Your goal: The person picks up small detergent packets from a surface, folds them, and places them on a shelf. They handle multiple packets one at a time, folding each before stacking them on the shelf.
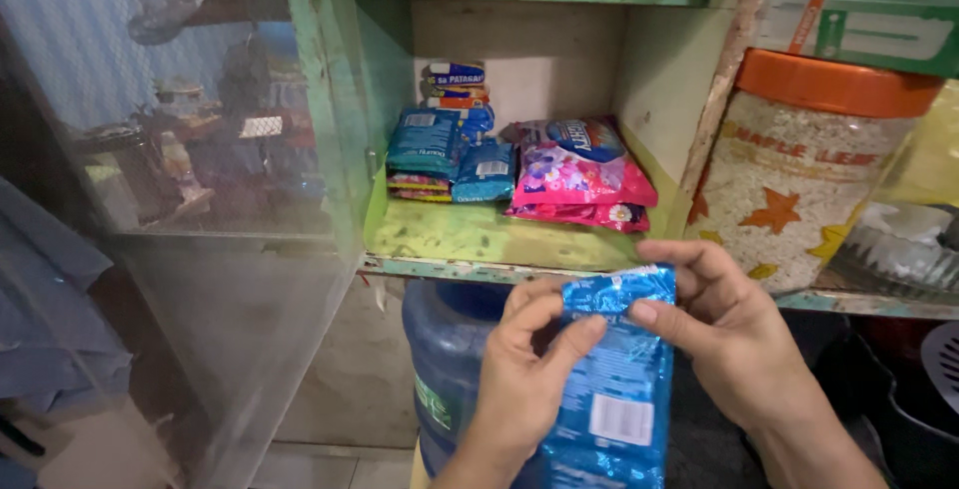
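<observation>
— Blue foil sachet pack (611,389): who has it?

— Both hands. The left hand (519,369) pinches its upper left edge, thumb over the front; the right hand (724,334) closes finger and thumb on the top right corner.

— How would it handle?

— Light, soft and crinkly, I'd judge; the glossy film looks slippery, so the sealed top edge is the firmest hold.

— Around them?

— Above the knuckles, a green shelf (479,239) with pink packets (579,174); beyond the right hand, an orange-lidded jar (799,169); below, a blue water jug (450,349).

A shiny blue sachet (611,389) stands upright below the shelf's front edge, in front of a blue water jug. Its crinkled foil carries a white label patch low on the face. The sealed top edge is pinched from both sides.
</observation>
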